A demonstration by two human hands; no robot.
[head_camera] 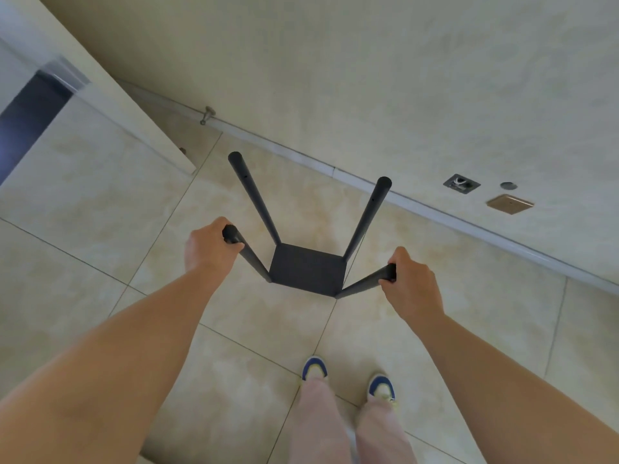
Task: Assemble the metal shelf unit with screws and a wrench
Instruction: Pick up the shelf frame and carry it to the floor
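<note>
Your left hand (204, 246) and right hand (410, 279) each wrap a near post top of the shelf (308, 269): stiff, likely light, top-heavy; keep the grip high and even.

I am viewing both bare forearms reaching forward and down, well apart. My left hand (209, 246) is curling its fingers around the top end of a black post (246, 251), knuckles outward. My right hand (413, 279) is gripping the top of another post (365, 283), thumb lying uppermost.
</note>
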